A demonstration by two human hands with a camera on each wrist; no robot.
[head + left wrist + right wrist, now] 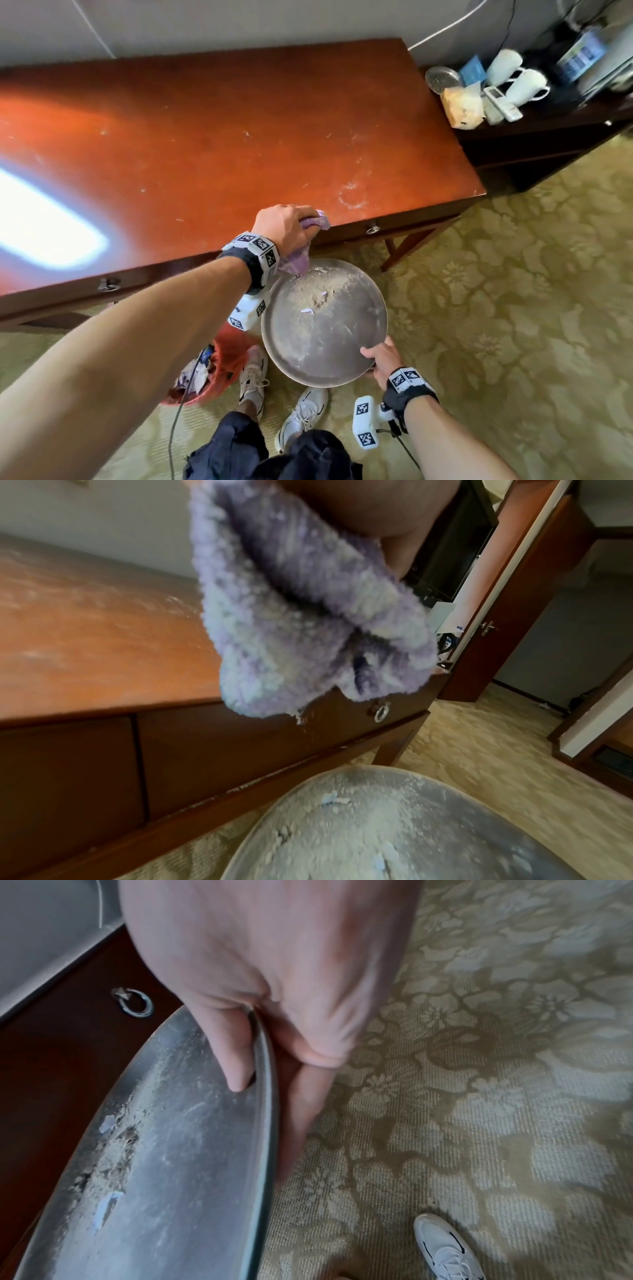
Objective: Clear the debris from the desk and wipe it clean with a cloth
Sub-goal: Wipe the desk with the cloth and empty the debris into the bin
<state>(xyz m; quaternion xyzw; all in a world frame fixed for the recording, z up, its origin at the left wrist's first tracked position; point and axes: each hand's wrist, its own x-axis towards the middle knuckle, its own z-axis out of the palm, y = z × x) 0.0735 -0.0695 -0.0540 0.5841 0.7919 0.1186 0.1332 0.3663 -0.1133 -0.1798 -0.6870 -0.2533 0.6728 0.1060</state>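
My left hand (284, 226) grips a purple cloth (298, 262) at the front edge of the reddish wooden desk (239, 137); the dusty cloth (301, 620) hangs over the edge. Below the edge my right hand (383, 359) holds a round metal tray (342, 349) by its near rim, thumb (232, 1053) on top and fingers underneath. Sandy powder and small pale scraps (318, 291) lie on the tray's far half (113, 1150). Pale dust smears (349, 198) remain on the desk top near its right front.
A red bin (212, 370) with rubbish stands on the patterned carpet (513, 308) by my left shoe (253, 373). Ring drawer pulls (372, 228) sit on the desk front. A dark side table (548, 126) to the right carries white mugs (524, 85), a small bag and remotes.
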